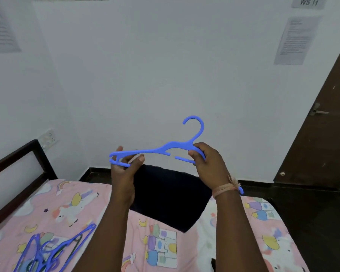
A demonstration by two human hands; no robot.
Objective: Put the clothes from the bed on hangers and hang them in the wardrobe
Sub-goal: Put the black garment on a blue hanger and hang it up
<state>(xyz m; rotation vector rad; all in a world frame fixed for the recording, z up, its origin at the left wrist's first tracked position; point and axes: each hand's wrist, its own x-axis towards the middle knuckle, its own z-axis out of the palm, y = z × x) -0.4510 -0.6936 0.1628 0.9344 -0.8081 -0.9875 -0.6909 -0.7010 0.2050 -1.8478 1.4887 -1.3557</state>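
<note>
I hold a blue plastic hanger (165, 149) up in front of me, hook upward, above the bed. My left hand (125, 163) pinches its left end between thumb and fingers. My right hand (206, 161) grips its right shoulder near the hook's base. Below and behind both hands a folded dark navy garment (171, 195) lies on the bed (67, 209), which has a pink cartoon-print sheet. Part of the hanger's right end is hidden behind my right wrist.
A pile of several blue hangers (51, 250) lies on the sheet at the lower left. A dark bed frame (18, 156) runs along the left wall. A brown door (326, 122) stands at the right, over dark floor (312, 213).
</note>
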